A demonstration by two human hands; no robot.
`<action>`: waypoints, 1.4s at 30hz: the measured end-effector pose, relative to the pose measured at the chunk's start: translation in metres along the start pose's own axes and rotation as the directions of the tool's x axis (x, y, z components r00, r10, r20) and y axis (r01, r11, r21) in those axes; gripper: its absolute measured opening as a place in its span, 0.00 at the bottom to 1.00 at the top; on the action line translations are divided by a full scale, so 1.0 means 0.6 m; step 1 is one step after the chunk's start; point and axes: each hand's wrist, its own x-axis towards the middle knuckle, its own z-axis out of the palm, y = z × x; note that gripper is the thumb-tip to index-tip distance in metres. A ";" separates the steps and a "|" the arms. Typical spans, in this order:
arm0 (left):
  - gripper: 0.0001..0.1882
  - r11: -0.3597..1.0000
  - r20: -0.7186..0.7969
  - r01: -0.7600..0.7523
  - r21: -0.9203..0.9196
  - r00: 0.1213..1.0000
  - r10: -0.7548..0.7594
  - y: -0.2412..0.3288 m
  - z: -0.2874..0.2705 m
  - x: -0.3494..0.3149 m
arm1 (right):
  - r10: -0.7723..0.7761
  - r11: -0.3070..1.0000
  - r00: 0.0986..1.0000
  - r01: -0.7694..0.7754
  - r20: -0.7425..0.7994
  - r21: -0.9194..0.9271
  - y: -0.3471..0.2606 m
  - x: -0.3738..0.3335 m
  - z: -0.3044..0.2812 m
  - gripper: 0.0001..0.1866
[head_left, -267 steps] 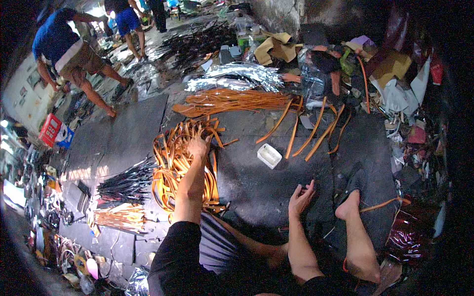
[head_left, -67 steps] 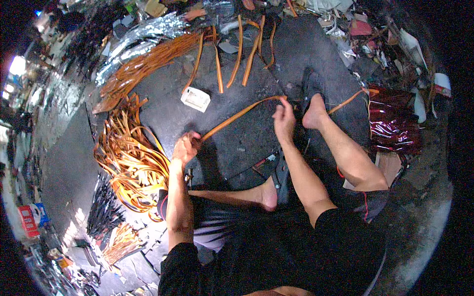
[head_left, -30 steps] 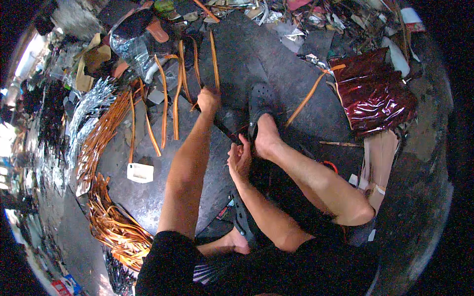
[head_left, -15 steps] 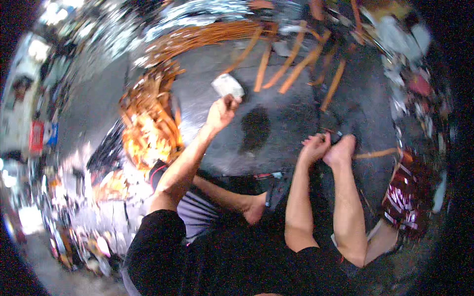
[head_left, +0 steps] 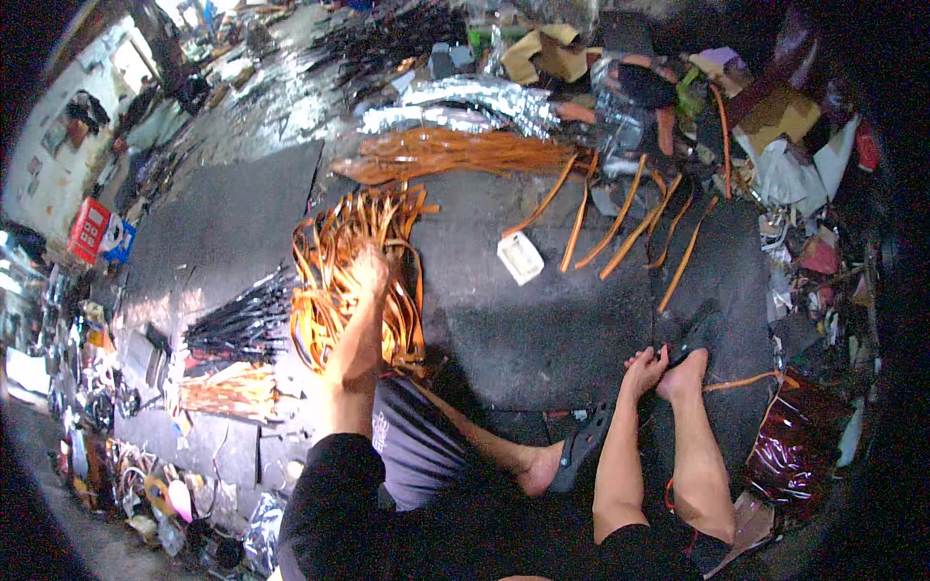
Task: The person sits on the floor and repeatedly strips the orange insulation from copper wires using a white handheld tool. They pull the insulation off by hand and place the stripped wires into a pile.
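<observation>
My left hand (head_left: pixel 368 273) reaches into a large tangled heap of glossy orange-brown strips (head_left: pixel 325 290). Blur and the strips hide its fingers, so its hold cannot be made out. Beside my right foot (head_left: pixel 684 376), my right hand (head_left: pixel 643 370) is closed near a dark sandal, its fingertips drawn together; whatever is in them is too small to name. A small white rectangular block or box (head_left: pixel 521 259) lies on the dark mat (head_left: pixel 542 339). Several single orange-brown strips (head_left: pixel 620 223) stretch side by side beyond it.
Bundles of orange-brown (head_left: pixel 465 153) and silvery strips (head_left: pixel 455 105) lie at the far side. Left of the heap are black strips (head_left: pixel 242 315) and an orange-white bundle (head_left: pixel 228 392). A dark red shiny sheet (head_left: pixel 799 436) and scraps (head_left: pixel 814 257) line the right side.
My left hand has moved left from the white block into the strip heap, leaving the block on the mat. My right hand stays by the foot. The whole view has shifted.
</observation>
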 end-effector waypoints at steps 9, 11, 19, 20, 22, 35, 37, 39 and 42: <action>0.12 0.372 -0.069 -0.012 -0.928 0.988 -0.142 0.077 -0.236 0.007 | -0.232 0.958 0.973 0.227 -0.003 -0.172 0.037 0.025 -0.015 0.29; 0.12 0.646 -0.323 -0.329 -0.689 0.937 0.132 0.085 -0.281 0.017 | -0.517 0.841 0.856 0.510 0.008 -0.179 0.056 0.062 -0.005 0.31; 0.07 0.762 0.650 0.041 -0.646 0.553 0.521 0.188 -0.371 -0.172 | -0.460 0.861 0.285 0.374 0.841 0.344 -0.282 -0.318 0.230 0.22; 0.07 0.753 0.617 -0.125 -0.647 0.495 0.612 0.207 -0.348 -0.187 | -0.490 0.823 0.248 0.446 0.836 0.351 -0.269 -0.332 0.223 0.25; 0.07 0.730 0.574 -0.300 -0.614 0.465 0.674 0.228 -0.345 -0.213 | -0.446 0.855 0.178 0.374 0.877 0.359 -0.223 -0.370 0.261 0.29; 0.08 0.799 0.791 0.045 -0.600 0.186 0.583 0.246 -0.174 -0.140 | -0.044 0.957 0.193 0.291 0.980 -0.014 -0.106 -0.200 0.166 0.18; 0.08 0.786 0.771 0.025 -0.618 0.211 0.600 0.237 -0.133 -0.128 | -0.084 0.944 0.160 0.329 0.984 0.027 -0.118 -0.186 0.176 0.19; 0.06 0.776 0.779 0.113 -0.620 0.199 0.594 0.222 -0.104 -0.124 | -0.128 0.930 0.185 0.365 0.974 0.052 -0.125 -0.172 0.196 0.19; 0.05 0.672 0.741 0.316 -0.670 0.227 0.632 0.174 -0.055 -0.133 | -0.150 0.872 0.169 0.487 0.974 0.050 -0.139 -0.130 0.204 0.20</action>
